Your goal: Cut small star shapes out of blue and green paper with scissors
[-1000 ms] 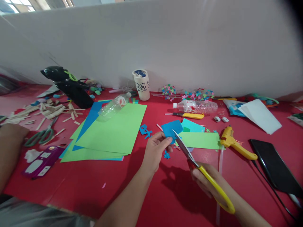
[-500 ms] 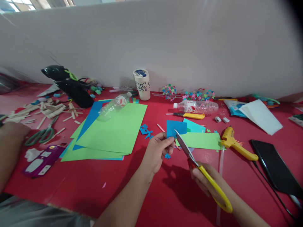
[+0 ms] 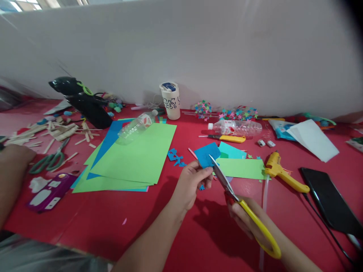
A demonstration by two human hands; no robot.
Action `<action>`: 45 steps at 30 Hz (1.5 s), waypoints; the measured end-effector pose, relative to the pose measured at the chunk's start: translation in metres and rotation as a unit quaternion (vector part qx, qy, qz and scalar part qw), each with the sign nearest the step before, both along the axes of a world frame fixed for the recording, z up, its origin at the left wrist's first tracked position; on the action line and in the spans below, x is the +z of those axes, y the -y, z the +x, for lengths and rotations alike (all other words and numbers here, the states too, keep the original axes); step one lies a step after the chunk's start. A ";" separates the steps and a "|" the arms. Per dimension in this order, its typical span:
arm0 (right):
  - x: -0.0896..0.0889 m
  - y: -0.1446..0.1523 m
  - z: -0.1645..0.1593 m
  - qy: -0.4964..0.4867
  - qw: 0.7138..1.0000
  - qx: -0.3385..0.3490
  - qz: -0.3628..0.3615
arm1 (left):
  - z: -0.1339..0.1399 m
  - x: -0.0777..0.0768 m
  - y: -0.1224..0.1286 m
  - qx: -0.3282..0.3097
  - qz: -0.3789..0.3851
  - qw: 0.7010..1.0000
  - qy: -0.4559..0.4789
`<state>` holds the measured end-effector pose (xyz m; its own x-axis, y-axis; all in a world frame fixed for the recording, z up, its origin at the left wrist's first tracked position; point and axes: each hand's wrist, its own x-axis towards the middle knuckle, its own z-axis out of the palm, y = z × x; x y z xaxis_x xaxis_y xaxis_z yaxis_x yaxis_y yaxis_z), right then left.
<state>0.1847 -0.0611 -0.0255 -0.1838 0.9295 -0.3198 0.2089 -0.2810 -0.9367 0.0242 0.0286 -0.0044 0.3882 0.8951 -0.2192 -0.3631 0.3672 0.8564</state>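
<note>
Pinched between the thumb and fingers of my left hand [image 3: 193, 181] is a small blue piece of paper [image 3: 206, 154], held above the red table. My right hand [image 3: 244, 213] grips a pair of scissors [image 3: 259, 226] with yellow handles. Their blades reach up and left, the tips over the paper's right part; whether they are cutting into it I cannot tell. Behind the paper lie a light green paper strip [image 3: 244, 168] and a turquoise sheet [image 3: 231, 150]. Blue paper scraps [image 3: 175, 156] rest left of the paper.
A stack of coloured sheets [image 3: 136, 155] bears a plastic bottle [image 3: 136, 128]. To the right are a yellow glue gun [image 3: 283, 173], a black phone [image 3: 330, 200], a box cutter [image 3: 229, 138] and another bottle [image 3: 241, 128]. Another person's arm [image 3: 14, 173] is at left, near green-handled scissors [image 3: 52, 160].
My left hand has shifted slightly right and turned the blue paper, so it now sits tilted at the blades. The scissors have barely moved.
</note>
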 end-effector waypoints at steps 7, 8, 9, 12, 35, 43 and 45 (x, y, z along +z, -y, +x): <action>0.008 -0.001 0.000 0.003 1.000 -0.005 -0.011 | -0.001 0.001 0.000 0.003 0.001 1.000 -0.004; 0.007 -0.001 0.000 0.003 1.000 -0.007 -0.013 | -0.001 0.001 -0.001 0.003 -0.001 1.000 -0.003; 0.006 -0.001 0.001 0.001 1.000 -0.006 -0.015 | -0.001 0.002 -0.001 0.003 -0.002 1.000 -0.003; 0.002 -0.002 0.002 -0.008 1.000 -0.004 -0.013 | -0.001 0.002 -0.003 0.009 0.000 1.000 -0.003; -0.006 -0.002 0.003 -0.007 1.000 0.022 0.014 | -0.005 0.003 -0.007 0.048 0.009 0.998 0.030; 0.004 -0.004 0.012 0.006 0.997 0.081 0.008 | -0.012 0.010 -0.012 0.026 0.045 0.998 -0.028; 0.005 -0.004 0.014 0.007 0.996 0.084 -0.005 | -0.014 0.011 -0.013 0.017 0.037 0.999 -0.025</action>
